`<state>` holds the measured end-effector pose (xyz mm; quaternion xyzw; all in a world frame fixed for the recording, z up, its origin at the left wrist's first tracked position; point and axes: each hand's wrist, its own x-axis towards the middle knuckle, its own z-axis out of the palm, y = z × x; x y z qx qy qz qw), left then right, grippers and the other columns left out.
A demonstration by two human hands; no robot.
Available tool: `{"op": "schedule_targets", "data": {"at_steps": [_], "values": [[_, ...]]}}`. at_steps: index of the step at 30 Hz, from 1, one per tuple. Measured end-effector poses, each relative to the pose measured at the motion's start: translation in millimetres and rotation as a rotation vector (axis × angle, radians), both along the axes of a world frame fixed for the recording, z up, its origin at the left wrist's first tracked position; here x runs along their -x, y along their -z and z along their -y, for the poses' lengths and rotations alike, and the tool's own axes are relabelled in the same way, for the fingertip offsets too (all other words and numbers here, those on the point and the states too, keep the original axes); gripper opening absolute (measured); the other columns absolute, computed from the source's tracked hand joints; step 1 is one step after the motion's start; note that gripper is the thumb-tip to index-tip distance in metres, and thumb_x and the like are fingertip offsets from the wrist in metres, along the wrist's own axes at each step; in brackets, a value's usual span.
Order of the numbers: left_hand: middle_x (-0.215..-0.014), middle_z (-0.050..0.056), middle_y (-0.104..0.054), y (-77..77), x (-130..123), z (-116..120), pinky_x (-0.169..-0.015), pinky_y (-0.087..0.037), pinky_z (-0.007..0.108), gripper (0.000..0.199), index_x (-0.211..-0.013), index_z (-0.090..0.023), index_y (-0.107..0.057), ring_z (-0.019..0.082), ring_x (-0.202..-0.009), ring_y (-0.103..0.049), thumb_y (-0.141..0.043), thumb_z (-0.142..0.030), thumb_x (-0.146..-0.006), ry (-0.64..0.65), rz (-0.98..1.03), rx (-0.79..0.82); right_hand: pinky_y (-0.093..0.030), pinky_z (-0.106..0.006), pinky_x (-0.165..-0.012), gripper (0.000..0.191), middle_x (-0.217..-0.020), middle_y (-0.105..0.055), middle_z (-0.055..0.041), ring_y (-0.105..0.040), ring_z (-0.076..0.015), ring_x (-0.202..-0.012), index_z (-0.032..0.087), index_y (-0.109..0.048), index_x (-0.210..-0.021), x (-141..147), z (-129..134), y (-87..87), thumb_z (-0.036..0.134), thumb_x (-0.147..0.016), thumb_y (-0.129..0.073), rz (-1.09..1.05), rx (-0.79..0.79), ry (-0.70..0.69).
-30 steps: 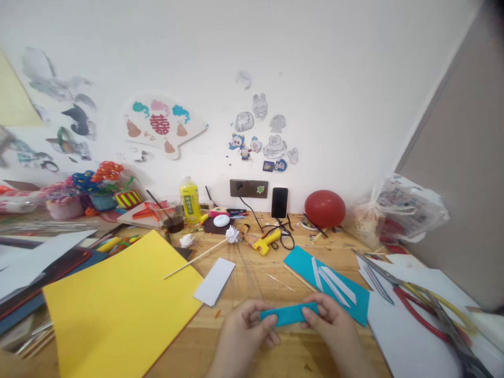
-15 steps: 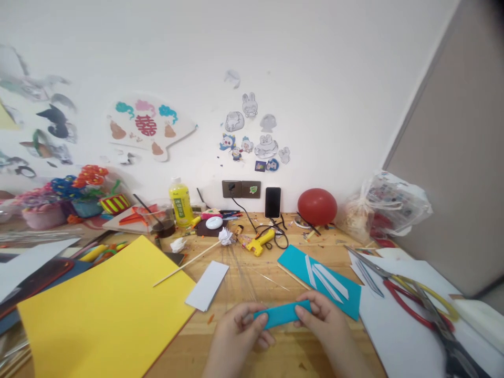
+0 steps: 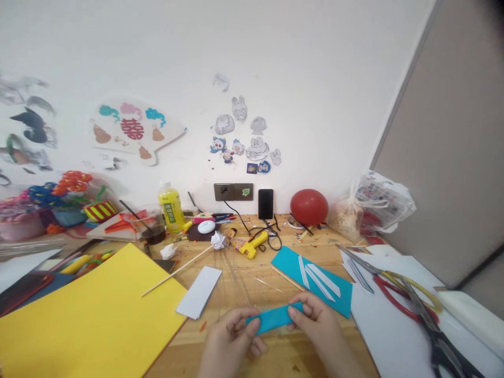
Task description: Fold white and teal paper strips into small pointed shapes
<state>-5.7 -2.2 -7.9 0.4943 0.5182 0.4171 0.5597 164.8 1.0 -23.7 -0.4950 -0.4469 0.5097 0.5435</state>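
The left hand (image 3: 234,336) and right hand (image 3: 317,321) are both bare. The right forearm (image 3: 342,354) is bare too as far as it shows, smooth in outline. The fingers (image 3: 309,300) look slender, with rounded tips; the nails are too blurred to judge.

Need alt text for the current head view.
Left hand and right hand pinch a blue strip near its ends over a wooden table; a yellow sheet lies left, scissors and a blue sheet bearing white strips right.
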Motion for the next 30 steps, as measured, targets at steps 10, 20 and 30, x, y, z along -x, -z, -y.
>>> {"op": "schedule_targets", "data": {"at_steps": [10,20,30], "values": [[-0.083,0.006,-0.057,11.3,6,-2,-0.034,-0.035,0.012,0.033,-0.07,-0.015,-0.066,0.002,-0.034,-0.051,-0.049,-0.043,-0.073,0.288,-0.142,-0.262,-0.041,-0.023,-0.048,0.024,-0.05,-0.051,0.0041,-0.052,-0.0133,-0.049,0.016,-0.055,-0.063,0,-1,1.4,0.036,-0.056,-0.067,0.058,-0.007,-0.007],[-0.091,0.004,-0.06,-2.2,12,-2,-0.073,-0.046,0.024,0.018,-0.074,-0.025,-0.07,0.017,-0.084,-0.057,-0.052,-0.024,-0.073,0.417,-0.238,-0.322,-0.04,-0.024,-0.048,0.022,-0.048,-0.05,0.004,-0.051,-0.0137,-0.048,0.016,-0.055,-0.066,-2,-1,10.1,0.034,-0.06,-0.065,0.155,-0.06,-0.061],[-0.096,0.003,-0.06,-10.8,11,1,-0.079,-0.041,0.023,0.032,-0.085,-0.027,-0.069,0.016,-0.091,-0.054,-0.046,-0.009,-0.07,0.543,-0.27,-0.243,-0.039,-0.023,-0.048,0.022,-0.048,-0.05,0.0051,-0.051,-0.0119,-0.046,0.016,-0.053,-0.066,1,3,3.2,0.033,-0.061,-0.065,0.108,-0.048,-0.143]]}}
